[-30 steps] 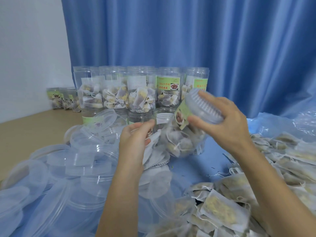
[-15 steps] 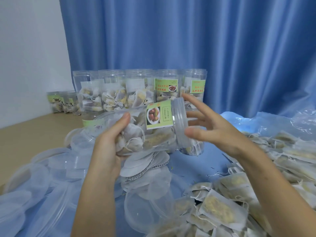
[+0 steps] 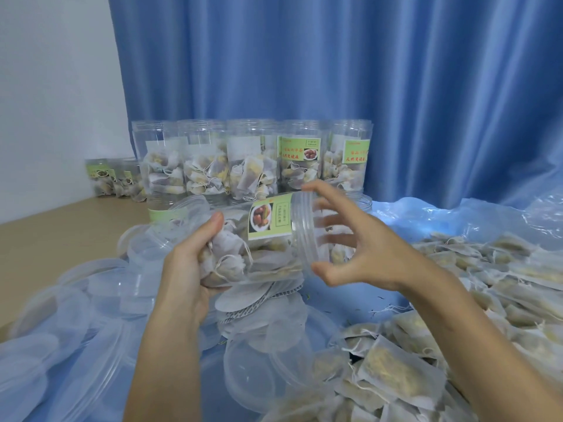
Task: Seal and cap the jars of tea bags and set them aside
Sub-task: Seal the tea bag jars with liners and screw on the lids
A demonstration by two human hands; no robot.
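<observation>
1. Since a second ago: jar [image 3: 259, 239] tipped from slanting upright onto its side, lifted off the table [image 3: 45, 239], capped end now pointing right.
2. Far left: loose clear lids [image 3: 91, 300] heaped on the blue sheet, a short row of small jars [image 3: 112, 178] well back by the wall.
3. Left hand [image 3: 195, 263] clenched round the jar's base end, thumb on top, fingers underneath, bearing the weight alone.
4. Middle: jar lying roughly level above a spill of round white seal discs [image 3: 259, 300], tea bags packed inside, green label facing up, ribbed cap [image 3: 303, 229] already sitting on the mouth.
5. Behind it: row of filled jars [image 3: 249, 166] standing against the curtain; whether capped or not, hard to tell.
6. Right hand [image 3: 359, 248] released, fingers spread just beside the cap rim, blurred, thumb below and forefinger above; touching or just clear, cannot tell.
7. Far right: loose tea bags [image 3: 457, 300] piled across the table.
8. Step in hand, as a guess: screwing the cap down, caught between twists.
9. Next move calls for closing the right grip on the ribbed rim, turning until snug while the left grip holds the body firm against the twist, then standing the jar upright and setting it aside with the others.
</observation>
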